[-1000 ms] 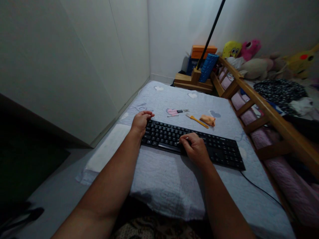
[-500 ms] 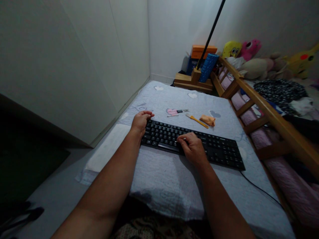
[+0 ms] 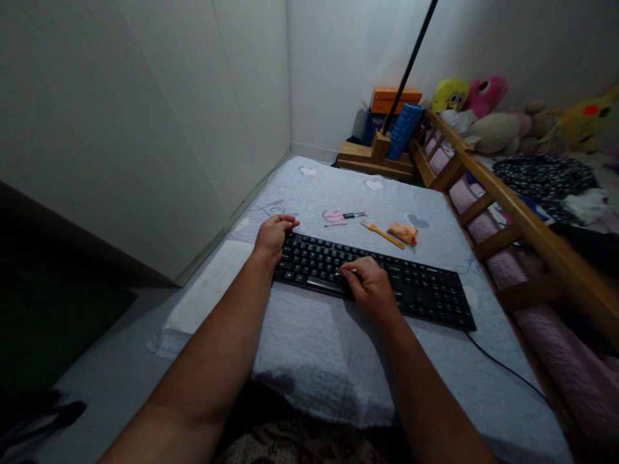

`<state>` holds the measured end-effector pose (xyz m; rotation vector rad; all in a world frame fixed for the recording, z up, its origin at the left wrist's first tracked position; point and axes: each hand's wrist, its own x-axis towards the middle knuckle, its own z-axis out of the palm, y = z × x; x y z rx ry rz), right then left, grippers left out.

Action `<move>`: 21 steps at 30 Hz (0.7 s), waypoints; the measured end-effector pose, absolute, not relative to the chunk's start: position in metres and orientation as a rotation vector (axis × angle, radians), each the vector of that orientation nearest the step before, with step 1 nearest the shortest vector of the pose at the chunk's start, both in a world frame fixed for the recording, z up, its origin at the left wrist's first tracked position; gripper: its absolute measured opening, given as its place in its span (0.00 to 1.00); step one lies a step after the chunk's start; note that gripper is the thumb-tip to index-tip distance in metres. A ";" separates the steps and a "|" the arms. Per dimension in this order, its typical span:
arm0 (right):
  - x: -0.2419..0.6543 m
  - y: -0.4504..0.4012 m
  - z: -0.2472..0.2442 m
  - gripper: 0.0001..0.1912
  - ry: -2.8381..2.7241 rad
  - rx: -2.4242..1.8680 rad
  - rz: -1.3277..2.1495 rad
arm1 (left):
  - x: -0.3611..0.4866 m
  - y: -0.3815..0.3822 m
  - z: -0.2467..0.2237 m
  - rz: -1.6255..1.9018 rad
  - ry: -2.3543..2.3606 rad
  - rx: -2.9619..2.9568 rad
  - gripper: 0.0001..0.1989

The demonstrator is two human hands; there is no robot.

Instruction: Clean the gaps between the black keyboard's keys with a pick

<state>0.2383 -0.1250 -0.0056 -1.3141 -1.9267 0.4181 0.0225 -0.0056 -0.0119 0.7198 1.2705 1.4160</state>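
Observation:
A black keyboard (image 3: pixel 316 261) lies across the patterned cloth. My left hand (image 3: pixel 273 236) is closed around its far left corner, fingers curled with the tips near the back edge. Over the middle of the keys, my right hand (image 3: pixel 370 281) pinches a thin cotton swab (image 3: pixel 338 275), whose white tip points left at the keys just above the space bar. Most of the swab is hidden by the fingers. Beyond the keyboard lie another cotton swab (image 3: pixel 335 224), a dark-handled metal tool (image 3: pixel 349 216), a yellow brush (image 3: pixel 384 235) and a crumpled orange cloth (image 3: pixel 403 233).
A folded white cloth (image 3: pixel 207 283) lies left of the keyboard. The keyboard's cord (image 3: pixel 507 369) trails off to the right. A pale cabinet (image 3: pixel 193 129) stands at the left, and a wooden bed rail (image 3: pixel 527 206) with plush toys behind it borders the right.
My right hand has shifted slightly left over the keys with the cotton swab. My left hand stays at the keyboard's left end.

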 end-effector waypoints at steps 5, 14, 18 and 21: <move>0.238 -0.126 -0.004 0.08 -1.938 -1.314 0.416 | 0.022 -0.005 -0.012 1.425 1.259 0.720 0.07; 0.235 -0.130 0.002 0.09 -1.976 -1.334 0.485 | 0.022 -0.005 -0.012 1.423 1.270 0.726 0.07; 0.235 -0.131 0.003 0.09 -1.989 -1.331 0.496 | 0.022 -0.006 -0.011 1.414 1.276 0.718 0.07; 0.236 -0.130 0.002 0.09 -1.967 -1.334 0.493 | 0.022 -0.006 -0.011 1.419 1.268 0.716 0.07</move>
